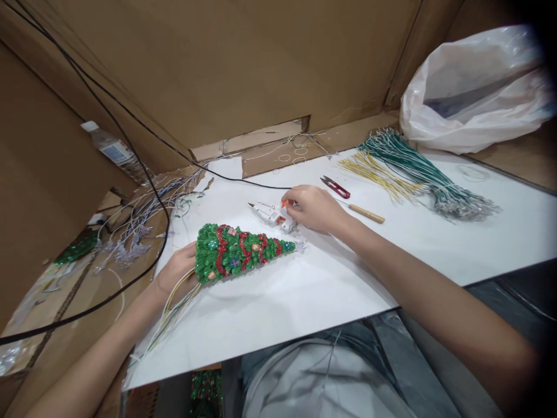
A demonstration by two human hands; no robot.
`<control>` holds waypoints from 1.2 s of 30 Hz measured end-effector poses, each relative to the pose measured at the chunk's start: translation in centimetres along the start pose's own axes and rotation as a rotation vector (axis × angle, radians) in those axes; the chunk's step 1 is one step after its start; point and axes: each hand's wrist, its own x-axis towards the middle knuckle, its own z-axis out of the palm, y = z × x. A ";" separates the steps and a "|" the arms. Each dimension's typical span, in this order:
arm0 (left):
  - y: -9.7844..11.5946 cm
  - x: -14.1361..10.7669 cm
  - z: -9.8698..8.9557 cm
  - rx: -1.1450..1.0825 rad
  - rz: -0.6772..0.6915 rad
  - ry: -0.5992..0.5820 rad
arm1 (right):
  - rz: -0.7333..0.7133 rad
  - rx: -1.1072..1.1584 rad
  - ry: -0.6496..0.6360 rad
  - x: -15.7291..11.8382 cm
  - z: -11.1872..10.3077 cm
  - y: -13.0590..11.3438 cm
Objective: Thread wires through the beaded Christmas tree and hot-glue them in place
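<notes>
From my feed, the left hand (176,271) is curled around the wide end of the green sequined Christmas tree ornament (241,252), its fingers closed against the base, and loose yellow and white wires (180,302) trail from there down past the wrist. The ornament lies on a white board (331,290) with its tip pointing right. Just above that tip, the right hand (315,209) is bunched over a white hot glue gun (270,215), with its fingertips (290,202) pressed around the gun's orange-marked end. Farther from the ornament, beyond that hand, lie red thread snips (336,187), a wooden-handled awl (368,213), and bundled green wires (404,154) and yellow wires (374,177).
</notes>
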 end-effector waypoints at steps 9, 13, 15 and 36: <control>0.4 -0.1 0.1 0.011 -0.055 -0.032 | -0.182 0.278 0.097 -0.7 0.2 -2.3; 0.2 -0.6 0.3 -0.012 -0.149 -0.105 | -0.516 0.428 0.118 -1.5 0.6 -5.0; 0.2 -0.7 0.4 -0.034 -0.194 -0.145 | -0.595 0.433 0.128 -1.8 0.8 -5.7; 0.8 -0.4 0.0 0.072 -0.082 -0.136 | -0.638 0.527 0.025 -2.4 1.7 -5.4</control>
